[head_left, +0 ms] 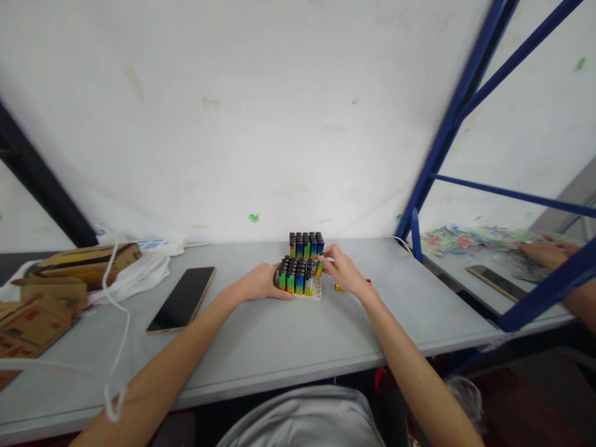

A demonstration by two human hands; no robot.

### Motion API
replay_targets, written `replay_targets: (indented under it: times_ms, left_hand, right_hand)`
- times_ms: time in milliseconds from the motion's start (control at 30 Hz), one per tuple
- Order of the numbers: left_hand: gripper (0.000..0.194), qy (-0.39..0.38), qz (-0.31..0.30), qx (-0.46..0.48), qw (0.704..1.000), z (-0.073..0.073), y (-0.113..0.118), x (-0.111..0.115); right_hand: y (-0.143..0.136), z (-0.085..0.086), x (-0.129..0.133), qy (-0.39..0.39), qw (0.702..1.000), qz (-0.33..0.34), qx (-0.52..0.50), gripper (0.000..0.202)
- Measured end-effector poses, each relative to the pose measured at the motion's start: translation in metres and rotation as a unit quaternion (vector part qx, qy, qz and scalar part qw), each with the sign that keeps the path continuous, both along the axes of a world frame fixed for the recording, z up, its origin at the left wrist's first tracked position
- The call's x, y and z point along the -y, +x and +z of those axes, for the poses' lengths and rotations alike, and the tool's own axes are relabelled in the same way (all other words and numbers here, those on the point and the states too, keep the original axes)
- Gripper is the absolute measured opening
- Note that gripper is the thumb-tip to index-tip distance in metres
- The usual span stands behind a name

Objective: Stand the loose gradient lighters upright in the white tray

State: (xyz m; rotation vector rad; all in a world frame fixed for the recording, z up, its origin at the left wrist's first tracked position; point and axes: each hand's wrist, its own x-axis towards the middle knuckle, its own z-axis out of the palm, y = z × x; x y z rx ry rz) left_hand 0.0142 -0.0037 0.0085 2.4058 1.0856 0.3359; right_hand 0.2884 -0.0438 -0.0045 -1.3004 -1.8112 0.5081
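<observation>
A pale tray [317,292] full of upright lighters [295,280] with black tops and green, blue and yellow bodies stands in the middle of the table. My left hand [261,282] is closed around the tray's left side. Between the fingers of my right hand [344,269] is a yellow-green lighter [319,268], slightly tilted over the tray's right edge, where a column of slots shows bare. Behind stands another block of upright lighters [306,244]. Partly hidden by my right wrist, a few yellow and red pieces [339,287] lie on the table.
A dark phone [184,299] lies left of my left arm. Torn cardboard boxes [44,313], white plastic and a white cable [112,267] occupy the far left. A blue metal frame [421,180] rises on the right; past it, another person's hand [544,253] is near plastic packets.
</observation>
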Motion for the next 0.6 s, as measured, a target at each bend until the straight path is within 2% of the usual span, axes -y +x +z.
replay_targets:
  times_ms: [267,367,433,500,600]
  left_hand:
    - [0.081,0.000,0.004,-0.010,1.000,0.001,0.000,0.001]
    - [0.081,-0.007,0.002,-0.005,1.000,0.001,0.000,0.002]
    - [0.082,-0.007,0.003,-0.005,1.000,0.000,-0.001,0.001]
    - [0.083,-0.003,0.002,-0.010,1.000,-0.002,-0.001,0.000]
    - [0.085,0.006,-0.001,-0.016,1.000,-0.003,-0.001,-0.001]
  right_hand:
    - [0.000,-0.003,0.000,-0.011,0.994,0.036,0.103,0.014]
    - [0.004,0.008,0.001,-0.008,0.991,0.061,0.118,0.013]
    - [0.008,0.027,0.010,0.001,0.989,0.070,0.133,0.017]
    - [0.009,0.055,0.034,0.035,0.989,0.026,0.140,0.019]
    - [-0.003,0.103,0.101,0.108,0.987,-0.007,0.121,0.022]
